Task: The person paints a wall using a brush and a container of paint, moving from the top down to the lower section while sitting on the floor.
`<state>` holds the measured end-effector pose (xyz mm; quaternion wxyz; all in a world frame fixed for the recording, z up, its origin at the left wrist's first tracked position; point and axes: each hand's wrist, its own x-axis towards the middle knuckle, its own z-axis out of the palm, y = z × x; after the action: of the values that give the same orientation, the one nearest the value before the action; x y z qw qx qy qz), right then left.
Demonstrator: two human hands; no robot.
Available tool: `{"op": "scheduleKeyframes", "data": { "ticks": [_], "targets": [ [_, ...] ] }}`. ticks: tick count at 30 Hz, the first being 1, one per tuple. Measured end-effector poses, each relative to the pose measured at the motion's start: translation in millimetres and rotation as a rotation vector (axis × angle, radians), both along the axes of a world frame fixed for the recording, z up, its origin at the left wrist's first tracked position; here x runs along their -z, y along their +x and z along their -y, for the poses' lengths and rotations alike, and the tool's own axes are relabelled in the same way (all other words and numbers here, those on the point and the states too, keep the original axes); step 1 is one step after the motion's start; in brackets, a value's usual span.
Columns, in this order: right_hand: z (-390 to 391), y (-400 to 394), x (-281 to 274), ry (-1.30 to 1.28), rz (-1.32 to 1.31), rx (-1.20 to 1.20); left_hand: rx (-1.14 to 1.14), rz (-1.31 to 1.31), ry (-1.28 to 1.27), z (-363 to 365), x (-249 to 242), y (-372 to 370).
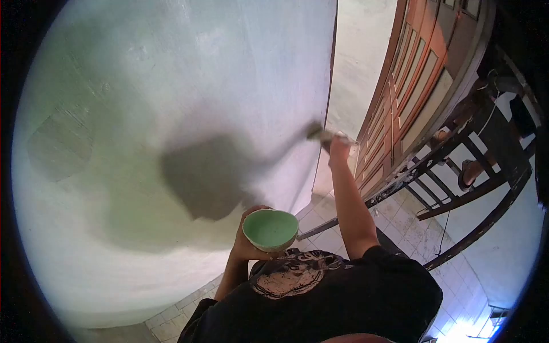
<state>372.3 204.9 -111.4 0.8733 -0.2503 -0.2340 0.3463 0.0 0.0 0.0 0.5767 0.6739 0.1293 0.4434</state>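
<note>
My left hand [246, 243] is wrapped round the side of a bowl [273, 247] that holds pale green paint, close to my chest. In my right hand [339, 147], stretched out ahead, is the handle of a paintbrush [321, 135]. The brush's dark bristles point left, at or near the right edge of a whitish-green wall [257, 68]; whether they touch it cannot be made out. Shadows of my arm and body fall across the wall.
Beyond the wall's edge stands a brown wooden door [409, 86] with pale panels. A dark metal frame with bars [480, 154] is at the right, with a person's foot [470, 173] behind it. Light tiles [409, 228] cover the floor.
</note>
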Motion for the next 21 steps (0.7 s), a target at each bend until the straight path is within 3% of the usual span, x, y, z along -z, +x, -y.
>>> {"op": "scheduleKeyframes", "data": {
  "ticks": [1,2,4,5,7,9,11,12,13,14,16,17,18,19,21],
  "targets": [
    [-5,-1,4,-0.463,0.332,0.238,0.001,0.031,-0.014,-4,-5,3],
    [23,-39,-105,-0.38,0.161,0.512,0.001,0.061,-0.029,-7,-7,4],
    [49,-42,-196,-0.246,0.135,0.397,-0.01,0.065,-0.059,9,-9,5],
    [49,-32,-221,-0.242,0.068,0.343,-0.024,0.095,-0.08,11,-8,7],
    [46,-10,-264,0.066,-0.135,0.135,-0.004,0.101,-0.076,3,-2,9],
    [60,-8,-290,0.256,-0.046,0.102,0.009,0.114,-0.083,2,0,14],
    [54,-15,-281,0.247,-0.021,0.127,0.044,0.14,-0.058,-1,0,18],
    [46,-17,-257,0.112,0.002,0.144,0.041,0.142,-0.053,-2,-1,18],
    [33,-20,-214,-0.023,0.025,0.16,0.033,0.117,-0.081,-1,0,17],
    [20,-18,-156,0.032,0.049,0.143,0.025,0.096,-0.106,0,0,16],
    [52,-49,-110,-0.151,-0.145,0.135,0.005,0.074,-0.089,0,-2,18],
    [35,-40,-31,-0.284,-0.009,0.326,-0.011,0.044,-0.081,0,-5,19],
    [39,-32,15,-0.382,0.076,0.241,-0.074,0.022,-0.046,4,-8,21],
    [54,-34,33,-0.701,0.365,0.395,-0.078,0.028,-0.035,4,-5,20],
    [80,-50,12,-0.607,-0.109,0.272,-0.081,0.044,0.04,-1,2,18]
  ]
}}
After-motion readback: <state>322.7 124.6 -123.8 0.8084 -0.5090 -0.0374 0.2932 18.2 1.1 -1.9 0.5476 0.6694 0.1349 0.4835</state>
